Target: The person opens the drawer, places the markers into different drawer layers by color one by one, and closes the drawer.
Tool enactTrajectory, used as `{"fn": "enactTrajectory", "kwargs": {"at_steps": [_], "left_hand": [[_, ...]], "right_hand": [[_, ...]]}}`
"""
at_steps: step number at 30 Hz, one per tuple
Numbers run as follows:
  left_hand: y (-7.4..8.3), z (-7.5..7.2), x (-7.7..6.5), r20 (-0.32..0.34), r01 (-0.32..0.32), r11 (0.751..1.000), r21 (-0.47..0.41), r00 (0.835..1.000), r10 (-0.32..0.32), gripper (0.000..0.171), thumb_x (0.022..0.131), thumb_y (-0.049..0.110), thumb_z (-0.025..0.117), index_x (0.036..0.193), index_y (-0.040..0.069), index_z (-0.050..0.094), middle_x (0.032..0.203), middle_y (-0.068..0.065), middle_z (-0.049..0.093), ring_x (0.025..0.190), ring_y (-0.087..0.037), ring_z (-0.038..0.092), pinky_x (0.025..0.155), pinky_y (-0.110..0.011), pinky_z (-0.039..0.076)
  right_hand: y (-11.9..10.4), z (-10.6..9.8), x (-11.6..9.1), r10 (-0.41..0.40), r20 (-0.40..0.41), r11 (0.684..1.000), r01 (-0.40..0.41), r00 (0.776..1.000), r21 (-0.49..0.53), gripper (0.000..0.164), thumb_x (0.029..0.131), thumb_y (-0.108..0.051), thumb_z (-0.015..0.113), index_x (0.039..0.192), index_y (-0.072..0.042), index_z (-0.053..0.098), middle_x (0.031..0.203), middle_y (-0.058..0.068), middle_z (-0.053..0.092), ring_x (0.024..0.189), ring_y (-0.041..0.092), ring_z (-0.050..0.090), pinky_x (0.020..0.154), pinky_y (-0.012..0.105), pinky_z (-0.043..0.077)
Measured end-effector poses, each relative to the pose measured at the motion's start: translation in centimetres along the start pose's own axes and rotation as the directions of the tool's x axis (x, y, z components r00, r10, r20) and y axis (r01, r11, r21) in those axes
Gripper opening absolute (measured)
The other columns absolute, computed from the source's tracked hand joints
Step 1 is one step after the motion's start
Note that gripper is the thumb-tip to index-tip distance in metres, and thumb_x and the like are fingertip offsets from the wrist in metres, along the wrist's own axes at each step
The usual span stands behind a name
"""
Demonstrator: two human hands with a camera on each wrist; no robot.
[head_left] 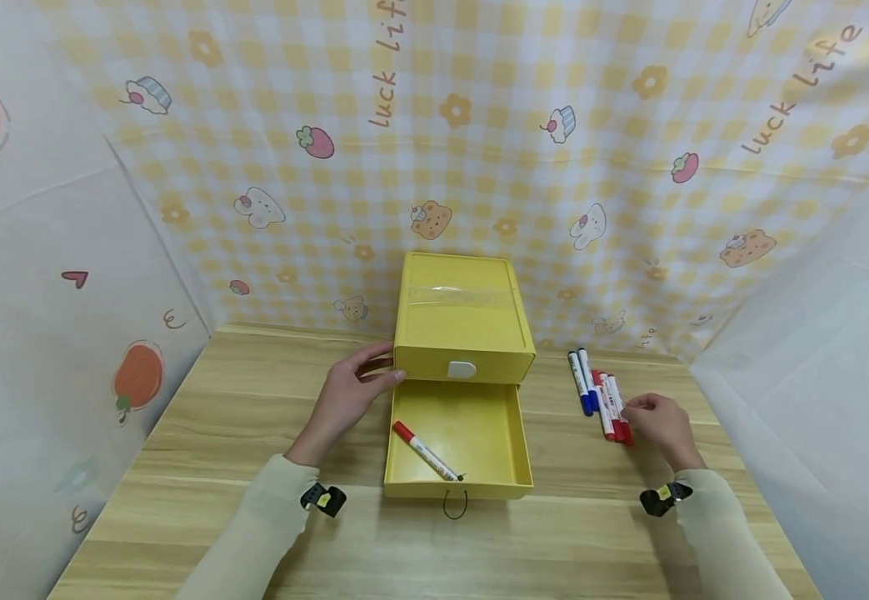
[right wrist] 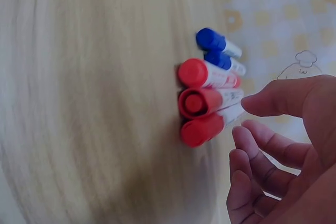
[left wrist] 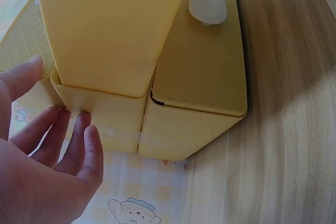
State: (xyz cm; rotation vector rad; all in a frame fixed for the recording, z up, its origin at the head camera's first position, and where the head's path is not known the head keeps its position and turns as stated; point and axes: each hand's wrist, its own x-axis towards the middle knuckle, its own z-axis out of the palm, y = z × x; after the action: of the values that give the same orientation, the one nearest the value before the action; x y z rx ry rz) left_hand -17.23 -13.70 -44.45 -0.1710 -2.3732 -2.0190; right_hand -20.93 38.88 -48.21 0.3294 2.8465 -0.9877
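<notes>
A yellow drawer cabinet [head_left: 458,304] stands at the back middle of the table, its lower drawer [head_left: 471,421] pulled out. Inside that drawer lies a red-capped marker [head_left: 425,451]. My left hand [head_left: 340,404] touches the cabinet's left side, thumb at the front edge of the upper part, fingers loosely bent along the side wall [left wrist: 105,119]. To the right, my right hand [head_left: 662,427] hovers beside a row of red markers [head_left: 612,407], thumb and forefinger apart in the right wrist view, right at the nearest red marker [right wrist: 202,129]. Two blue markers [head_left: 580,382] lie on their far side.
A patterned cloth [head_left: 456,167] hangs behind the wooden table [head_left: 269,417]. A thin dark loop [head_left: 455,505] hangs at the drawer's front. The upper drawer bears a white knob [head_left: 461,369]. Pale cloth walls flank both table sides.
</notes>
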Motion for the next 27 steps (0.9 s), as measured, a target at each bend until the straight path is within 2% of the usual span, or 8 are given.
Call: {"fn": "enactTrajectory", "kwargs": {"at_steps": [7, 15, 27], "left_hand": [[0.0, 0.1, 0.0, 0.002, 0.01, 1.0, -0.013, 1.0, -0.01, 0.058, 0.103, 0.02, 0.083, 0.155, 0.005, 0.062, 0.151, -0.019, 0.065, 0.135, -0.039, 0.065, 0.11, -0.048, 0.057], [0.0, 0.0, 0.0, 0.003, 0.015, 1.0, -0.02, 1.0, -0.015, 0.058, 0.102, 0.019, 0.083, 0.155, 0.007, 0.063, 0.15, -0.017, 0.065, 0.135, -0.039, 0.066, 0.109, -0.049, 0.058], [0.1, 0.0, 0.0, -0.003, 0.003, 1.0, -0.013, 1.0, -0.003, 0.057, 0.101, 0.017, 0.084, 0.154, 0.006, 0.064, 0.151, -0.017, 0.065, 0.135, -0.039, 0.065, 0.109, -0.048, 0.058]], "right_hand": [[0.9, 0.4, 0.3, 0.02, 0.002, 1.0, -0.02, 1.0, -0.013, 0.032, 0.101, -0.022, 0.07, 0.113, 0.008, 0.073, 0.104, 0.019, 0.072, 0.094, 0.032, 0.061, 0.071, 0.033, 0.049], [1.1, 0.7, 0.4, 0.047, -0.015, 0.999, -0.047, 0.999, -0.019, 0.035, 0.103, -0.024, 0.07, 0.115, 0.009, 0.072, 0.105, 0.021, 0.071, 0.093, 0.034, 0.059, 0.071, 0.034, 0.047], [1.8, 0.6, 0.5, 0.002, -0.074, 0.988, -0.013, 0.997, -0.152, 0.034, 0.101, -0.03, 0.069, 0.103, 0.003, 0.076, 0.092, 0.015, 0.073, 0.084, 0.031, 0.063, 0.066, 0.037, 0.045]]}}
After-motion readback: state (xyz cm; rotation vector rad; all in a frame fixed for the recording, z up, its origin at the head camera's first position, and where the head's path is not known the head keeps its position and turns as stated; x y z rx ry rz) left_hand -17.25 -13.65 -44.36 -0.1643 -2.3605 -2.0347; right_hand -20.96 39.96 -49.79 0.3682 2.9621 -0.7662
